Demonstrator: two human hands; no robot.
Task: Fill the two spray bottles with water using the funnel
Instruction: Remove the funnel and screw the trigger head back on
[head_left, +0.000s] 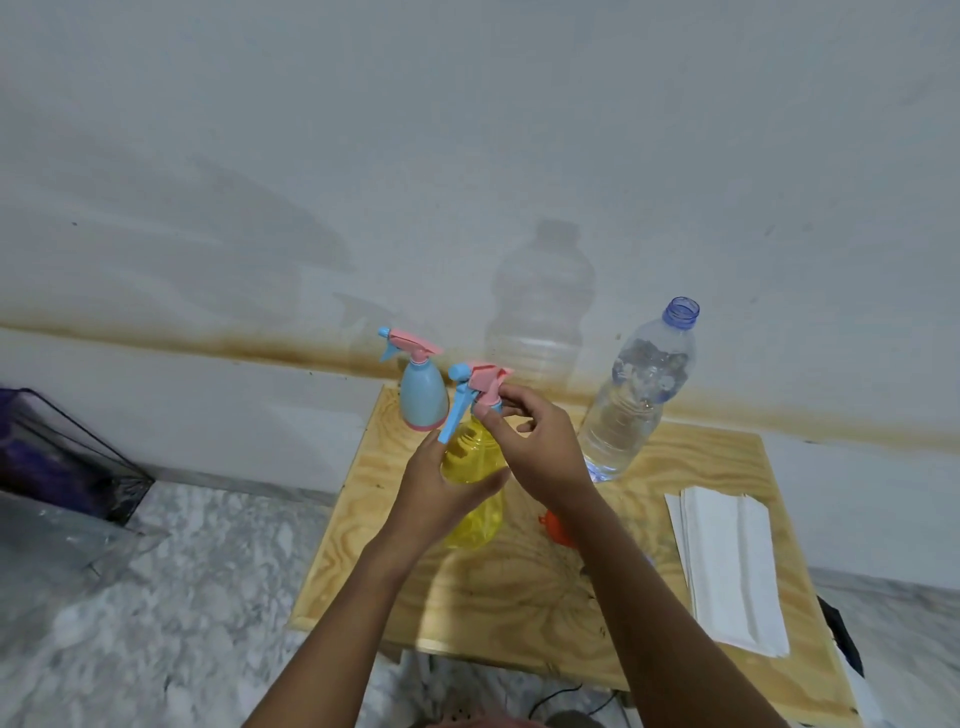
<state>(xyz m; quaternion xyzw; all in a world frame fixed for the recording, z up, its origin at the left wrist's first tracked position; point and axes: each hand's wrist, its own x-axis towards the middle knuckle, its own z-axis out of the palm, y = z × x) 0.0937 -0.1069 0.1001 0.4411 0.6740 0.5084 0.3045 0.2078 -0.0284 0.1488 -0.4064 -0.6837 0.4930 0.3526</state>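
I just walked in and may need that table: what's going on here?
A person's left hand grips the yellow spray bottle while the right hand pinches its spray head at the neck. The blue spray bottle stands behind with its head on. An uncapped water bottle stands at the right; the orange funnel lies partly hidden behind the right forearm.

blue spray btl (423, 397) behind, water btl (631, 405) rt, table (493, 597) front free
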